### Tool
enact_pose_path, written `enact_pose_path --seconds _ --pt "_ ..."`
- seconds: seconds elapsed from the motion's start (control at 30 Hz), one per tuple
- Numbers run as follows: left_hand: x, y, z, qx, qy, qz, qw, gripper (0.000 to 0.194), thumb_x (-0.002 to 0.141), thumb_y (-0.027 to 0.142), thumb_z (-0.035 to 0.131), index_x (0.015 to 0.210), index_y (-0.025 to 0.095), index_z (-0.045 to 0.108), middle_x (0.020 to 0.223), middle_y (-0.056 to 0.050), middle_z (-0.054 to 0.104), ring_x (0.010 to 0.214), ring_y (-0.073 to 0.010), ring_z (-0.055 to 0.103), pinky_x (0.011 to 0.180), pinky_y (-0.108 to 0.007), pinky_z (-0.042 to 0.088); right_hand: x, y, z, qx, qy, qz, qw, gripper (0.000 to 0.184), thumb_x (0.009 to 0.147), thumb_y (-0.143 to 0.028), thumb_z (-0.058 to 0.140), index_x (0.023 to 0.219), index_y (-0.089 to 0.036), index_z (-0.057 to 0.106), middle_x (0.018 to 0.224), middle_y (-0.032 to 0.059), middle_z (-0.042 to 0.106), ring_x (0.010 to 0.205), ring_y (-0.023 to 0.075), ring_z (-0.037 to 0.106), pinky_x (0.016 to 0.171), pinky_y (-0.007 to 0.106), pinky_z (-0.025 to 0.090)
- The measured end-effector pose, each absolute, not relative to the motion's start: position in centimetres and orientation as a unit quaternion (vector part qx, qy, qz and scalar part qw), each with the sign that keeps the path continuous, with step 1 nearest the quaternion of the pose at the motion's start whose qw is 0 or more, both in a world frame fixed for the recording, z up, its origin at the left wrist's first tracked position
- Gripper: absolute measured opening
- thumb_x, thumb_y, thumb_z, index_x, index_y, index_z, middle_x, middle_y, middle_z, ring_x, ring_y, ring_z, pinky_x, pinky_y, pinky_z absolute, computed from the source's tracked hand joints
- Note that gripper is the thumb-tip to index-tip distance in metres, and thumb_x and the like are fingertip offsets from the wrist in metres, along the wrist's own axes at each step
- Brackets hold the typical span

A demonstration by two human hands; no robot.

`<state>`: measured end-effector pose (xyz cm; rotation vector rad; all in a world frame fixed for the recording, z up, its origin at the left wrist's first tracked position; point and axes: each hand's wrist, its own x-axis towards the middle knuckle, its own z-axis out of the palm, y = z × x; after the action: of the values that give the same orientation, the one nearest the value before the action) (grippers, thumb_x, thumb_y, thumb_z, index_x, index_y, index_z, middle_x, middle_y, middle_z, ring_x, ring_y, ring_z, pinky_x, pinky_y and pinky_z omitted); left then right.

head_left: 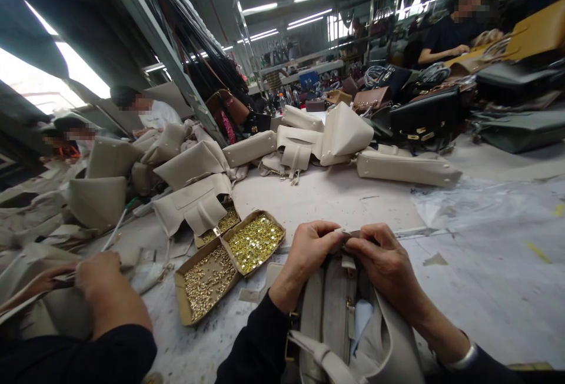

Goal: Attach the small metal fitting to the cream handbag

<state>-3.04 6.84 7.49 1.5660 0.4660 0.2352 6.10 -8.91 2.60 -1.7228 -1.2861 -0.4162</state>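
Note:
A beige leather handbag (335,325) stands in front of me at the table's near edge, its top towards the hands. My left hand (311,248) and my right hand (382,254) meet at the bag's top edge. Both pinch a small strap or tab (346,237) there between thumb and fingers. A gold fitting (348,301) shows on the bag's front panel below the hands.
Cardboard trays of small gold hardware (256,242) and brass hardware (207,278) lie left of the bag. A co-worker's hand (108,293) works on beige leather at the lower left. Beige bag pieces (194,166) and dark handbags (424,113) pile up behind; clear plastic (485,201) lies right.

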Motion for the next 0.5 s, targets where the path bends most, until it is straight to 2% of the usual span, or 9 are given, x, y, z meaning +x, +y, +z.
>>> enact_pose_path --seconds 0.33,0.5 --pt "-2.94 7.06 7.03 0.701 0.219 0.107 0.67 0.031 0.076 0.034 0.076 0.093 0.009 0.081 0.084 -0.008 0.075 0.073 -0.0154 0.061 0.067 -0.024 0.045 5.84 -8.51 3.38 -0.726 -0.506 -0.157 0.438 0.022 0.105 -0.022 0.054 0.092 -0.02 0.072 0.092 0.0056 0.053 0.089 0.0213 0.056 0.078 0.033 0.05" --pt "-3.21 6.6 7.33 0.69 0.24 0.134 0.669 0.027 0.073 0.03 0.077 0.09 0.009 0.081 0.08 -0.007 0.075 0.072 -0.0153 0.061 0.067 -0.024 0.045 5.91 -8.63 2.64 -0.733 -0.505 -0.158 0.428 0.023 0.106 -0.029 0.052 0.098 -0.024 0.073 0.095 0.0056 0.057 0.091 0.0209 0.062 0.079 0.031 0.055"
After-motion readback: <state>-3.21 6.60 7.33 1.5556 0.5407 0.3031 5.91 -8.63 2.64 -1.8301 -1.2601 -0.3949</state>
